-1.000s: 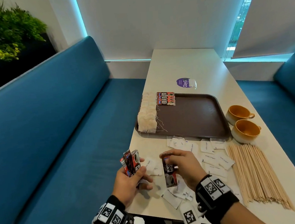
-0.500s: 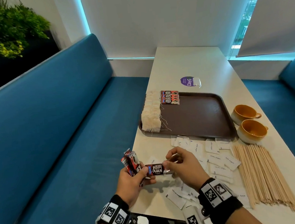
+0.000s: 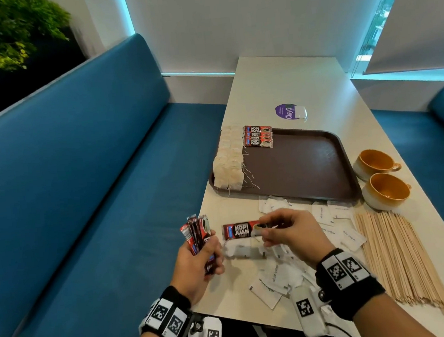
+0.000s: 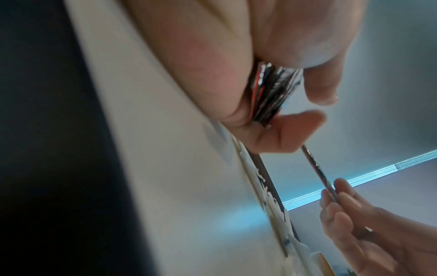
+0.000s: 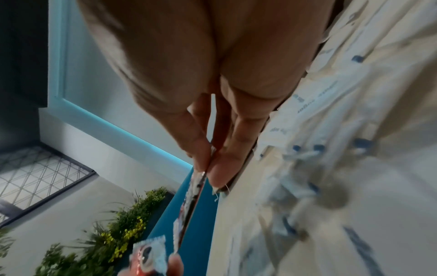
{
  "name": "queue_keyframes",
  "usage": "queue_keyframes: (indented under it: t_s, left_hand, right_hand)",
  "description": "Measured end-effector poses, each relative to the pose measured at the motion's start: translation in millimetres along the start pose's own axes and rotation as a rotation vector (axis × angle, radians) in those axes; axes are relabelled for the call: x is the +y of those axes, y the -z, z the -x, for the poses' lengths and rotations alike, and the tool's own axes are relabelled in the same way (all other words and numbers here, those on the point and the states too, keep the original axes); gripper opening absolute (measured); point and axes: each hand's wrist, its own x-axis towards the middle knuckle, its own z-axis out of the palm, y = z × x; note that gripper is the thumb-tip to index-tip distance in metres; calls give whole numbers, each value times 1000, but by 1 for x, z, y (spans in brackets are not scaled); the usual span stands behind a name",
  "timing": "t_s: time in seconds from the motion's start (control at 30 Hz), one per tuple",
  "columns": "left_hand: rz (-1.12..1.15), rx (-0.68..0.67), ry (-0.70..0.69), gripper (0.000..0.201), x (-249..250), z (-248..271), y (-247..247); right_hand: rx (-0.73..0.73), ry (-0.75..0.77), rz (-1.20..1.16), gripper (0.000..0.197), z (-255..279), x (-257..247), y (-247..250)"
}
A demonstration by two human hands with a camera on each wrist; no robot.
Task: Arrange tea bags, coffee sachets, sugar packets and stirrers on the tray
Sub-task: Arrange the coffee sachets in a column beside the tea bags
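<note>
A single coffee sachet is pinched at its right end by the right hand and held level above the near left part of the worktop. A fanned bundle of sachets is clasped upright in the left hand, just past the worktop's left edge — over the blue bench. On the tray, tea bags are lined along the left rim and three coffee sachets are stacked at the far left corner; the rest of the tray floor is bare. Sugar packets are scattered between the tray's near rim and the worktop's near edge. Stirrers are laid along the right edge, with two cups beside the tray.
</note>
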Motion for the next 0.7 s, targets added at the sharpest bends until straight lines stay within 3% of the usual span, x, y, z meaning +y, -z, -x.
queue_keyframes:
  t_s: [0.13, 0.3, 0.43, 0.7]
  left_hand:
    - [143, -99, 33, 61, 0, -2, 7]
    - [80, -76, 14, 52, -1, -3, 5]
    - [12, -76, 23, 39, -2, -3, 7]
    - [-9, -83, 50, 47, -3, -5, 8]
  right_hand:
    - [118, 38, -39, 18, -35, -13, 17]
    - [227, 81, -72, 26, -96, -45, 44]
    - [261, 51, 30, 27, -158, -67, 72]
    - [289, -132, 56, 19, -251, -58, 88]
